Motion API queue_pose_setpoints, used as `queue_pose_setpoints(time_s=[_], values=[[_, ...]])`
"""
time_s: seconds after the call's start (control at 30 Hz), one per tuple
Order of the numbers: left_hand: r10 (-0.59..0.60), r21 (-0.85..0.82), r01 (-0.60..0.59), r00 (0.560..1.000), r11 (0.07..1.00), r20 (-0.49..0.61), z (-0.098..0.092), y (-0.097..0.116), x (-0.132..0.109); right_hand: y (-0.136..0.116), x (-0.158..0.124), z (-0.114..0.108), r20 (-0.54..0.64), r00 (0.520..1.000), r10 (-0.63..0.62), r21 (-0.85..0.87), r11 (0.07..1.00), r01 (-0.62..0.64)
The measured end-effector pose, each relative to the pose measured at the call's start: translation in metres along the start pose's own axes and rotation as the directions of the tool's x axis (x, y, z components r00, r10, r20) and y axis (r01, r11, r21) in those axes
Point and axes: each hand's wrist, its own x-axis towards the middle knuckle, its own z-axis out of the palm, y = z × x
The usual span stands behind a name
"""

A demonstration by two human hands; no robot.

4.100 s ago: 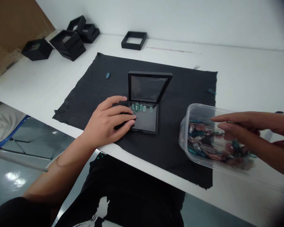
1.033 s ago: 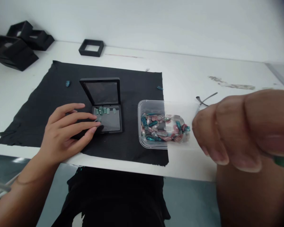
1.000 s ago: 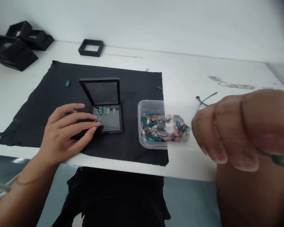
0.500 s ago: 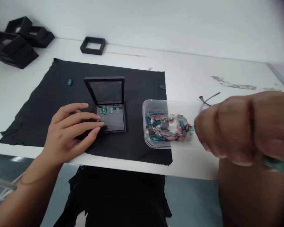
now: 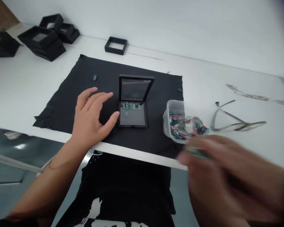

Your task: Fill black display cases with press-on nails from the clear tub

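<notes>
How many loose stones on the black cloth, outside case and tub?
2. A blue stone left of the open case; a second stone at the right edge of the cloth, beyond the tub. The left hand may hide others. Not counted: green stone in the right hand.

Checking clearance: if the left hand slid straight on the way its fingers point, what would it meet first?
Probably the open black case, at its left edge or raised lid; the left hand is just beside it over the black cloth. Depth is unclear.

No text, label or number can be read anywhere
</notes>
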Motion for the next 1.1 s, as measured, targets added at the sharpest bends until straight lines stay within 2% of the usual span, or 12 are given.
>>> queue_pose_setpoints(time_s=[0.1, 0.23, 0.33, 0.43, 0.6, 0.73, 1.1], values=[[0.063, -0.027, -0.061, 0.996, 0.998, 0.07, 0.0, 0.0, -0.001, -0.012, 0.004, 0.032, -0.069, 0.994, -0.081, -0.001, 0.997, 0.081], [0.141, -0.063, -0.136, 0.985, 0.989, 0.095, -0.003, 0.0, -0.004, -0.001, 0.004, 0.068, 0.014, 0.993, -0.114, -0.191, 0.975, 0.114], [0.195, -0.062, -0.189, 0.972, 0.98, 0.132, -0.002, 0.001, -0.007, 0.005, 0.004, 0.081, 0.058, 0.993, -0.103, -0.338, 0.934, 0.116], [0.208, -0.025, -0.207, 0.967, 0.978, 0.147, 0.001, 0.002, -0.01, 0.006, 0.005, 0.087, 0.083, 0.99, -0.115, -0.39, 0.91, 0.139], [0.164, -0.04, -0.159, 0.97, 0.986, 0.178, 0.004, 0.002, -0.011, 0.011, 0.006, 0.094, 0.098, 0.995, -0.028, -0.443, 0.894, 0.068], [0.177, -0.051, -0.17, 0.967, 0.984, 0.185, 0.004, 0.002, -0.01, 0.015, 0.008, 0.097, 0.107, 0.994, 0.001, -0.432, 0.901, 0.046], [0.209, -0.047, -0.204, 0.955, 0.978, 0.211, 0.003, 0.002, -0.01, 0.012, 0.019, 0.095, 0.23, 0.971, 0.068, -0.458, 0.888, 0.046]])
